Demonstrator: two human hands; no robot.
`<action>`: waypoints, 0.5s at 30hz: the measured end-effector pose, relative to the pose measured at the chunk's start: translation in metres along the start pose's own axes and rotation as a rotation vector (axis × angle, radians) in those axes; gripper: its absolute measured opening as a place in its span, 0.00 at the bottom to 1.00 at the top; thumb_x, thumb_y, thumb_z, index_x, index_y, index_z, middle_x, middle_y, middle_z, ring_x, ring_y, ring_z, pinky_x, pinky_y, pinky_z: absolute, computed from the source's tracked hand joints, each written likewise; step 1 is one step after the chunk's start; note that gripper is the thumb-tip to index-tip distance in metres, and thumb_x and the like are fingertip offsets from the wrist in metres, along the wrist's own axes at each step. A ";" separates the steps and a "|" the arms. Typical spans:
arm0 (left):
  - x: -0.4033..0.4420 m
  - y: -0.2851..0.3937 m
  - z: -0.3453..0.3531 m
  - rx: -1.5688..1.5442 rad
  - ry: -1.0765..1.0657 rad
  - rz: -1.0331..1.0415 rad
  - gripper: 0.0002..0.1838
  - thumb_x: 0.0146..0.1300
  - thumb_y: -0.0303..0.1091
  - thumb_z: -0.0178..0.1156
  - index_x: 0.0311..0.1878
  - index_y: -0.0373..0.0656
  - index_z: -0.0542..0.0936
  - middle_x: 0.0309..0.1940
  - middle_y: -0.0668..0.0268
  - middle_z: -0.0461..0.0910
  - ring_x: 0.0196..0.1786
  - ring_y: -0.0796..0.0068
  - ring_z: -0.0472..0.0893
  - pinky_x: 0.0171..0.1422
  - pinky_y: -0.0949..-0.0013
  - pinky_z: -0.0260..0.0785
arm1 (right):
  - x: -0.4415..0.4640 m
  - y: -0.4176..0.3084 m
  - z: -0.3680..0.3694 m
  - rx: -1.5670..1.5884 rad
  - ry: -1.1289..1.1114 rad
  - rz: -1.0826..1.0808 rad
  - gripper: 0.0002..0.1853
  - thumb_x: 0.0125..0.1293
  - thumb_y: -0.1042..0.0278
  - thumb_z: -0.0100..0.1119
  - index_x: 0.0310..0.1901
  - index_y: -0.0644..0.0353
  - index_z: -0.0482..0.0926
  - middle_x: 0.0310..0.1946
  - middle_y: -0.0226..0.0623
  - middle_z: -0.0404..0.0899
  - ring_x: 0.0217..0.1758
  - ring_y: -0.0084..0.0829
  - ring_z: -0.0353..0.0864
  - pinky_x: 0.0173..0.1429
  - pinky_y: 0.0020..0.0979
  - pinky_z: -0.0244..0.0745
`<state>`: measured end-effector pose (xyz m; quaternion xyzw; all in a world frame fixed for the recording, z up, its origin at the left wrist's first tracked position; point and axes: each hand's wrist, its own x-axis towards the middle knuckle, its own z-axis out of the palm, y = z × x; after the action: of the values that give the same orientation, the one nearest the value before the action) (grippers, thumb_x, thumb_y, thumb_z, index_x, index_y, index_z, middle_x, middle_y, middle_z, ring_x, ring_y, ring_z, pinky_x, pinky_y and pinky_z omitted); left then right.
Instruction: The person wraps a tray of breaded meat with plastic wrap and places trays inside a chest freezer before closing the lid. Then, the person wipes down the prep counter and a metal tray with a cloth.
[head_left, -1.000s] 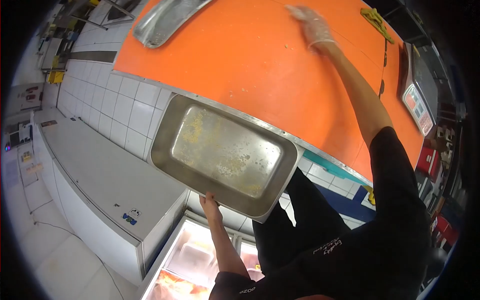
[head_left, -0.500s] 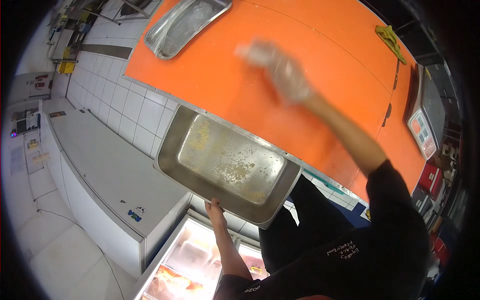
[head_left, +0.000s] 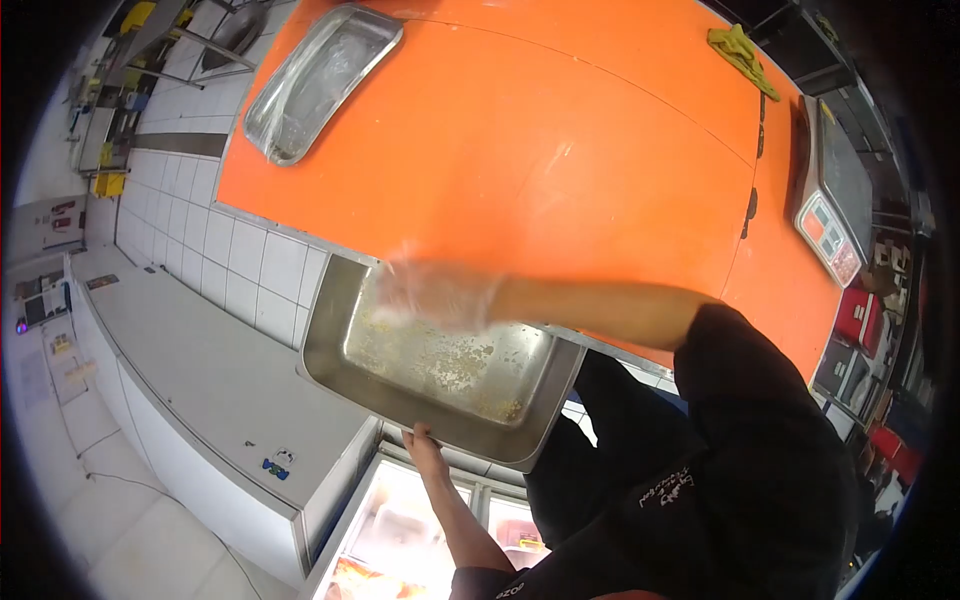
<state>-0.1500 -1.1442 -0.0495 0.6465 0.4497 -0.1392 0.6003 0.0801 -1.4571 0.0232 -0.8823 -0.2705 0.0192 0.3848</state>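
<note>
My left hand (head_left: 424,446) is closed on the lower rim of a deep steel pan (head_left: 515,440), which is held against the edge of the orange table (head_left: 560,180). Yellowish crumbs and flakes lie on the pan's bottom. Over the pan's upper edge is my right hand (head_left: 430,292), in a clear plastic glove; it is smeared by motion, and its fingers cannot be made out. A shallow metal tray (head_left: 325,85) with a clear wrap or bag rests at the table's far left.
At the table's right stand a scale (head_left: 835,200) and a yellow-green cloth (head_left: 740,58). A long white cabinet (head_left: 220,350) is on the left. Below the pan, a lit glass-topped case (head_left: 400,525) holds food.
My right hand has swept from the upper right of the table, down and left, to the pan's upper edge. My left hand still holds the pan. Loose crumbs on the table have diminished.
</note>
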 end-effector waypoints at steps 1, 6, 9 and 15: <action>-0.004 0.007 0.007 -0.006 -0.001 0.028 0.10 0.64 0.31 0.64 0.43 0.46 0.72 0.36 0.70 0.75 0.36 0.77 0.75 0.39 0.70 0.66 | -0.025 -0.008 0.006 -0.223 0.169 -0.199 0.14 0.74 0.58 0.53 0.51 0.52 0.85 0.54 0.37 0.82 0.61 0.40 0.80 0.72 0.41 0.71; 0.010 -0.005 -0.010 0.054 -0.018 -0.052 0.12 0.63 0.30 0.64 0.47 0.44 0.74 0.39 0.68 0.77 0.38 0.76 0.76 0.40 0.69 0.68 | -0.043 0.066 -0.106 1.042 0.524 0.340 0.24 0.79 0.50 0.55 0.67 0.57 0.78 0.64 0.35 0.80 0.71 0.31 0.74 0.77 0.38 0.66; 0.000 0.002 -0.003 0.054 -0.004 -0.051 0.12 0.62 0.30 0.63 0.49 0.45 0.75 0.37 0.70 0.77 0.36 0.78 0.75 0.38 0.70 0.67 | -0.038 0.119 -0.177 0.710 0.878 0.638 0.24 0.77 0.48 0.58 0.61 0.58 0.83 0.57 0.34 0.82 0.61 0.31 0.79 0.70 0.38 0.71; -0.003 -0.005 0.000 0.039 0.008 0.051 0.06 0.66 0.32 0.59 0.43 0.47 0.72 0.29 0.74 0.72 0.23 0.84 0.64 0.25 0.74 0.53 | -0.036 0.138 -0.076 0.773 0.750 0.380 0.14 0.76 0.57 0.60 0.49 0.58 0.85 0.46 0.34 0.84 0.51 0.31 0.80 0.61 0.34 0.75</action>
<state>-0.1552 -1.1464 -0.0501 0.6699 0.4326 -0.1300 0.5892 0.1320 -1.6024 -0.0251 -0.6570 0.0748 -0.1291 0.7390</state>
